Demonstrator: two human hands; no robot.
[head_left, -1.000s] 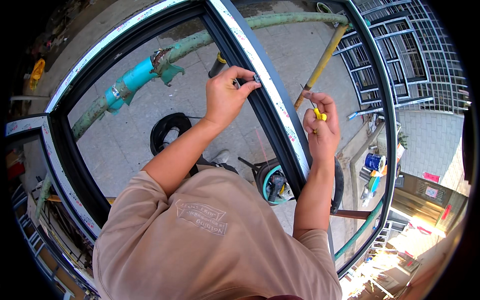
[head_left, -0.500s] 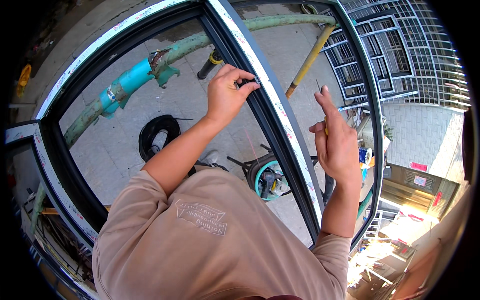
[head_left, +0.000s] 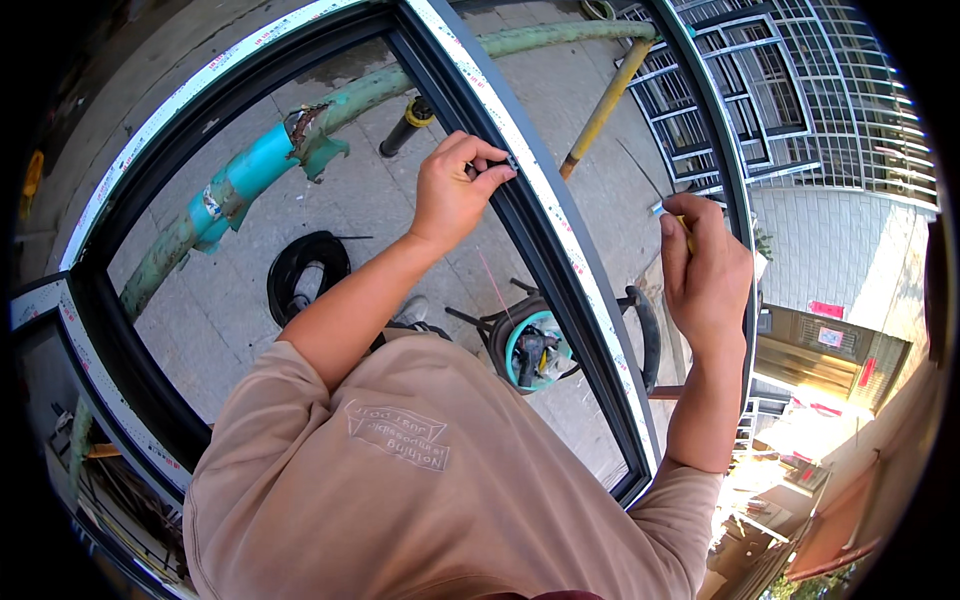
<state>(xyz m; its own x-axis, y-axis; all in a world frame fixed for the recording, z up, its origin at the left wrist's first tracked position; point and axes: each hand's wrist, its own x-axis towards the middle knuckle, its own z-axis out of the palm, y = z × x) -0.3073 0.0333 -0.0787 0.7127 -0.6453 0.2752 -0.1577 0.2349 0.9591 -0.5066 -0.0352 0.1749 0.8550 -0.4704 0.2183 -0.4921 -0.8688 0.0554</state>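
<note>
My left hand (head_left: 450, 195) reaches up to the dark central bar (head_left: 565, 275) of a window frame and pinches a small dark piece (head_left: 508, 163) against its edge. The bar carries a strip of white protective tape along its length. My right hand (head_left: 705, 275) is raised to the right of the bar, apart from it, with its back toward the camera. Its fingers are closed around a slim yellow-handled tool (head_left: 668, 212) whose pale tip sticks out to the upper left. My beige shirt fills the lower part of the view.
Through the frame, far below on paving, lie a green and teal hose (head_left: 250, 180), a black coil (head_left: 305, 270), a yellow pole (head_left: 600, 110) and a round bucket of tools (head_left: 535, 350). A barred metal grille (head_left: 800, 90) stands at the upper right.
My right hand has moved right, away from the central bar, and turned its back to the camera with the tool still in it. My left hand stays pinched at the bar.
</note>
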